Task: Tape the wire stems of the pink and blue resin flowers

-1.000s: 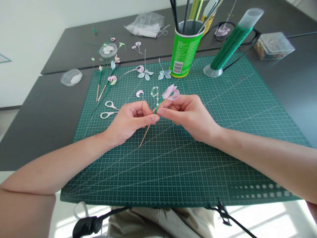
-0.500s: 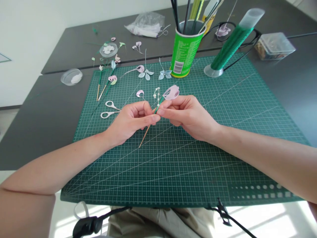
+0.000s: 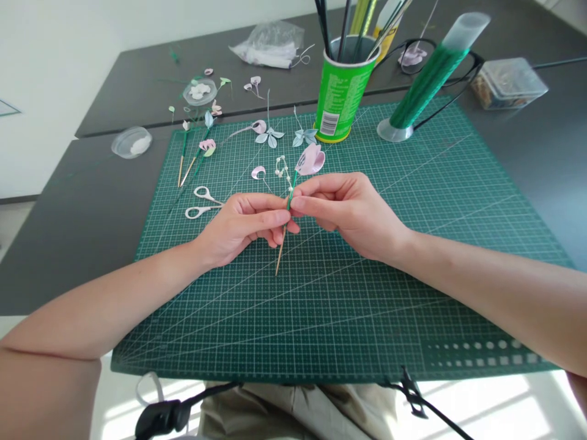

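Between my hands, above the green cutting mat [image 3: 348,318], is a pale pink artificial flower [image 3: 312,160] on a thin stick, green-wrapped at the top and bare wood at its lower end. A small looped sprig of white beads [image 3: 280,166] rises beside the bloom. My left hand [image 3: 247,223] pinches the stick between thumb and fingers. Just above it, my right hand [image 3: 343,201] is closed with thumb and forefinger on the green-wrapped part. The exact contact under the fingertips is hidden. White-handled scissors [image 3: 200,212] lie left of my left hand, their blades partly covered by it.
Behind my hands lie a loose pink petal [image 3: 258,173] and blue wire-stemmed flowers [image 3: 269,137]. A green can [image 3: 345,91] of sticks and a tube of green strands [image 3: 428,79] stand at the back. Small stemmed flowers [image 3: 207,145] and a clear dish [image 3: 132,143] are at left.
The flower stick has turned more upright, its bloom shifting up and left and its lower tip moving right. My left fingers have rolled and extended along the stick; my right hand barely moved.
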Available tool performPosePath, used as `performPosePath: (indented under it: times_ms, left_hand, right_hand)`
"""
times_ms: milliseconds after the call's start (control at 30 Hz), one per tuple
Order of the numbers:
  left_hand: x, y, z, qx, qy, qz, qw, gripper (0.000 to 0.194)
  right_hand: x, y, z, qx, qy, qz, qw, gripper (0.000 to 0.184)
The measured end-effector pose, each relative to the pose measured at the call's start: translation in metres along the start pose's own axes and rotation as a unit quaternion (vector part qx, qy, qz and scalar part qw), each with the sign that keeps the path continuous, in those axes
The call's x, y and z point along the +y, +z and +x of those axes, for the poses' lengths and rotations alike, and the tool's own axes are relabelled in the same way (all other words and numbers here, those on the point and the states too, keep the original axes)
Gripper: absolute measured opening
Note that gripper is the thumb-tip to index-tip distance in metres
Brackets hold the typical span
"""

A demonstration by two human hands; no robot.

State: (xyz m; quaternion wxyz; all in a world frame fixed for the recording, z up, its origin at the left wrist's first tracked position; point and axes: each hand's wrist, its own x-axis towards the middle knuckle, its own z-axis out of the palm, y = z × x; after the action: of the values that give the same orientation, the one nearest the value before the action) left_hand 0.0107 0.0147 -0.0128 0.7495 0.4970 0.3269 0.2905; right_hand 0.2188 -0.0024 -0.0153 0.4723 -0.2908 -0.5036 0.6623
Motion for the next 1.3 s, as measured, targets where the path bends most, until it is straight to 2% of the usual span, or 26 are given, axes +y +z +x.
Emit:
performPosePath:
  times_ms: [200, 533, 867, 1100, 1300]
  left_hand:
    - [0.0008, -0.0005, 0.0012, 0.013, -0.010, 0.008, 1.000, 0.023]
    - [0.0012, 0.0022, 0.0000, 0.027, 0.012, 0.040, 0.999, 0.028]
    - [-0.0004, 0.0027, -0.0010, 0.027, 0.021, 0.040, 0.999, 0.032]
    - [0.0021, 0.0066, 0.0013, 0.041, 0.032, 0.064, 0.997, 0.044]
    - [-0.0005, 0.0069, 0.0026, 0.024, 0.050, 0.051, 0.997, 0.046]
  right_hand:
    - [-0.0039, 0.0034, 0.0004, 0.022, -0.001, -0.013, 1.000, 0.023]
    - [-0.0027, 0.0035, 0.0009, 0.040, -0.015, -0.028, 0.999, 0.021]
    - [-0.0033, 0.0036, -0.0006, 0.028, -0.023, -0.039, 0.999, 0.024]
    - [-0.0029, 0.0031, -0.0022, 0.027, -0.037, -0.049, 0.998, 0.025]
    - [-0.0033, 0.0042, -0.0020, 0.028, -0.017, -0.050, 0.998, 0.023]
